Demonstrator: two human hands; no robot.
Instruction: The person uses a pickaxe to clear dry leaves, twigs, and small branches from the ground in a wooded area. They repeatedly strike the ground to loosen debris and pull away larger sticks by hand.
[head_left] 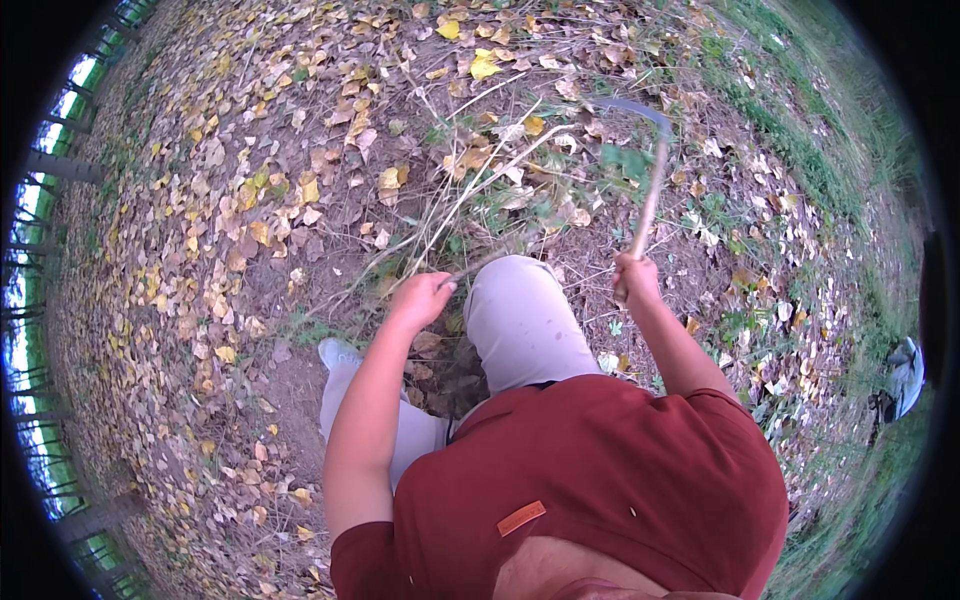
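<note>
My right hand [637, 277] is wrapped round the lower end of a sickle's pale wooden handle. The sickle [652, 195] points away from me, and its curved grey blade [640, 108] bends left at the far end, close over the leafy ground. My left hand [422, 298] is closed in front of my left forearm, its fingertips pinching what looks like a thin plant stem. Beyond that hand lies a loose bunch of long dry stalks [470, 188], mixed with green weeds [545, 200]. The blade is to the right of the stalks, apart from my left hand.
My bent knee [525, 315] in pale trousers rises between my hands; a light shoe [340, 353] shows at left. Fallen yellow and brown leaves [260, 232] cover the soil. Green grass [790, 130] grows along the right. Tree trunks [65, 166] stand at the left rim, a pale bundle [903, 378] at far right.
</note>
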